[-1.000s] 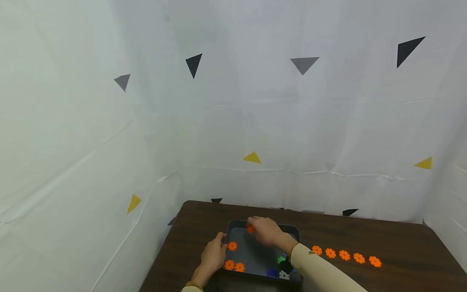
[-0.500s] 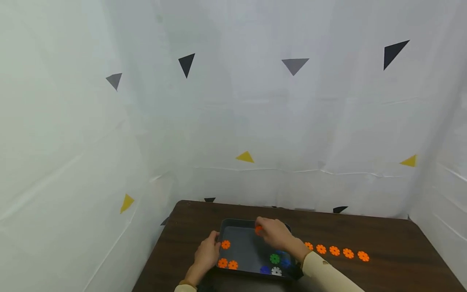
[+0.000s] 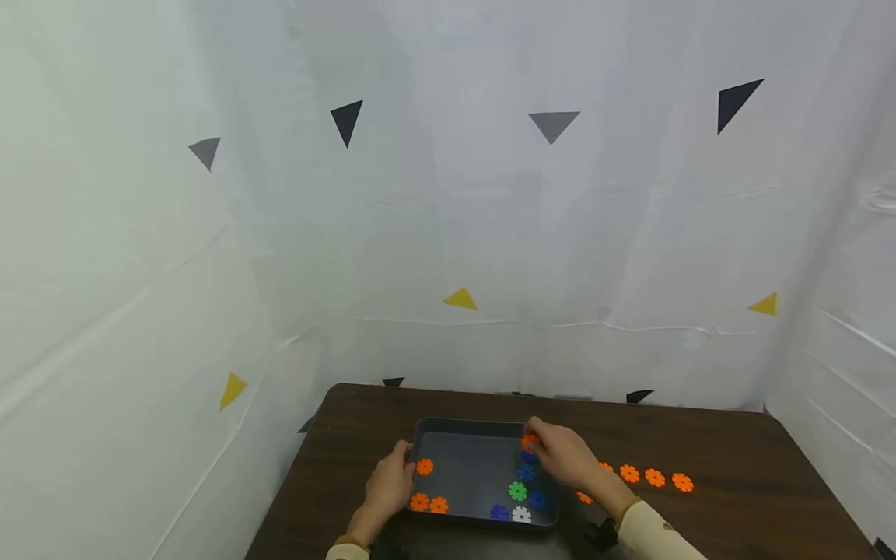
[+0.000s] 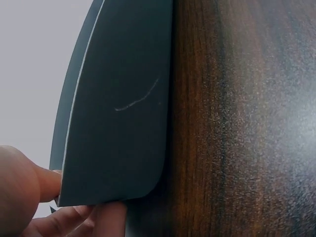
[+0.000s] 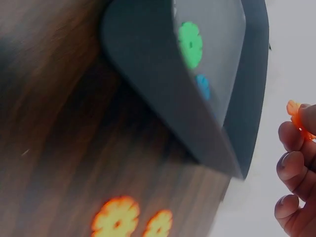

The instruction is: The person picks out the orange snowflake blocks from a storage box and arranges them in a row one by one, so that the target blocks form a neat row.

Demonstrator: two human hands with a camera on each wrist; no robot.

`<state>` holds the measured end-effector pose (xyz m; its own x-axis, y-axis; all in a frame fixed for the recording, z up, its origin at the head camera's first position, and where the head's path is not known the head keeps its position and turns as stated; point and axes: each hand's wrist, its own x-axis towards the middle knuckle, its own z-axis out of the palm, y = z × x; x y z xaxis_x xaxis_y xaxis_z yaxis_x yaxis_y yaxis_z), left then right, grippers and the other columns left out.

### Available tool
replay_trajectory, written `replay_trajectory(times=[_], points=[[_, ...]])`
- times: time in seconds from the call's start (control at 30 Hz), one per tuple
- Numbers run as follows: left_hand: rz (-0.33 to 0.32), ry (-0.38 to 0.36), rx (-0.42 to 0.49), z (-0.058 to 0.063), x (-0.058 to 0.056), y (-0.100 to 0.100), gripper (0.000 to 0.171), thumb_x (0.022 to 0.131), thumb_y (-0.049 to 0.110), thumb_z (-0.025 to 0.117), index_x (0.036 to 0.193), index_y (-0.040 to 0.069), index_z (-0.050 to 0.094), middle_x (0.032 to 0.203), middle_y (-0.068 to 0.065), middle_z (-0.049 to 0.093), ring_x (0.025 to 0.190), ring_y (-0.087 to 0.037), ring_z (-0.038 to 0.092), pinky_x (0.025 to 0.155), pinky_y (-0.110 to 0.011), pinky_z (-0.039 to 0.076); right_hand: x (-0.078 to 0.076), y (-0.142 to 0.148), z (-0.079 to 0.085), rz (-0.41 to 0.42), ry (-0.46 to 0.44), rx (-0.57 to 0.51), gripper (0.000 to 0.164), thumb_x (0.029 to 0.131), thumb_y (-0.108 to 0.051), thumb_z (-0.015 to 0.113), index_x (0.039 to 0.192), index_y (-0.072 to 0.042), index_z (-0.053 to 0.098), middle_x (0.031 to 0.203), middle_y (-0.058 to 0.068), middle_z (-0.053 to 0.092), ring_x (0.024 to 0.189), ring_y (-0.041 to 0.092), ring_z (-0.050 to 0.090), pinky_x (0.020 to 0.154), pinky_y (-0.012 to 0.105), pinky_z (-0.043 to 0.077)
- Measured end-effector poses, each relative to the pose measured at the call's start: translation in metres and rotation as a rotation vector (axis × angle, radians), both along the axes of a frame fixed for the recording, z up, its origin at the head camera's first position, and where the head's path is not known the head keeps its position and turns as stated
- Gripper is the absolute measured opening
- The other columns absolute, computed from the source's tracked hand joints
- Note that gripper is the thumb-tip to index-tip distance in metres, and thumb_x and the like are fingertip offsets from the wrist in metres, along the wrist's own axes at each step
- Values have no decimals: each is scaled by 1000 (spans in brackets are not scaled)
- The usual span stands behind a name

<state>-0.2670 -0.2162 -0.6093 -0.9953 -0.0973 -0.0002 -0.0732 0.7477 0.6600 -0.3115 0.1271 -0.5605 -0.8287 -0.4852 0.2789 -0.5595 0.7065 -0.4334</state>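
My right hand (image 3: 565,457) pinches an orange flower-shaped disc (image 3: 530,442) over the far right part of the dark grey baking tray (image 3: 476,428). In the right wrist view that orange disc (image 5: 296,114) sits between thumb and forefinger, the other fingers curled below. My left hand (image 3: 387,484) holds the tray's left side; in the left wrist view the thumb is at the rim and fingers reach beneath the wall (image 4: 116,123). Inside the tray lie several discs: orange ones (image 3: 424,467) at left, a green disc (image 3: 517,491), a white disc (image 3: 521,514) and blue discs (image 3: 500,512) at right.
Several orange discs (image 3: 654,477) lie in a row on the dark wooden table (image 3: 728,443) right of the tray; another orange disc (image 3: 584,497) shows partly beside the right forearm. A white sheet wall (image 3: 392,233) with triangles stands behind the table.
My right hand has carried the orange disc rightward from the tray's far middle to its far right. My left hand keeps its hold on the tray. The head view has swung slightly right.
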Motion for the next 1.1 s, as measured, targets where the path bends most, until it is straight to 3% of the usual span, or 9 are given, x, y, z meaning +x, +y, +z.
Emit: replay_trajectory(times=[0.2, 0.53, 0.77, 0.93, 1.1], points=[[16, -9, -4, 2, 1, -1, 37, 106, 14, 64, 142, 10, 58, 94, -4, 69, 68, -16, 59, 56, -37, 42, 5, 18, -7, -94, -79, -12, 13, 100, -6, 71, 109, -14, 68, 91, -8, 72, 76, 7, 64, 70, 33, 56], [42, -19, -13, -5, -1, 0, 36, 106, 16, 63, 142, 12, 58, 92, -2, 68, 68, -16, 58, 57, -37, 41, 10, 61, -26, -165, -123, -30, 14, 99, -9, 73, 112, -12, 70, 91, -7, 73, 71, 4, 61, 62, 28, 51], [25, 52, -4, -4, 1, 1, 37, 106, 14, 63, 143, 9, 58, 87, -2, 65, 60, -17, 55, 52, -36, 39, 16, 93, -42, -181, -142, -28, 13, 98, -8, 73, 110, -12, 70, 92, -5, 74, 72, 4, 63, 63, 28, 52], [35, 32, -8, -4, 2, 2, 37, 107, 15, 63, 143, 11, 58, 88, -2, 65, 60, -17, 55, 52, -36, 39, 25, 109, -56, -188, -225, -14, 12, 100, -10, 72, 110, -14, 68, 83, -9, 69, 66, 1, 58, 59, 27, 48], [43, 24, -14, -6, 1, 2, 36, 107, 16, 63, 142, 12, 59, 88, -2, 66, 62, -17, 56, 53, -37, 40, 28, 114, -66, -213, -253, 3, 10, 100, -12, 73, 109, -15, 69, 81, -11, 66, 66, 1, 57, 60, 28, 48]])
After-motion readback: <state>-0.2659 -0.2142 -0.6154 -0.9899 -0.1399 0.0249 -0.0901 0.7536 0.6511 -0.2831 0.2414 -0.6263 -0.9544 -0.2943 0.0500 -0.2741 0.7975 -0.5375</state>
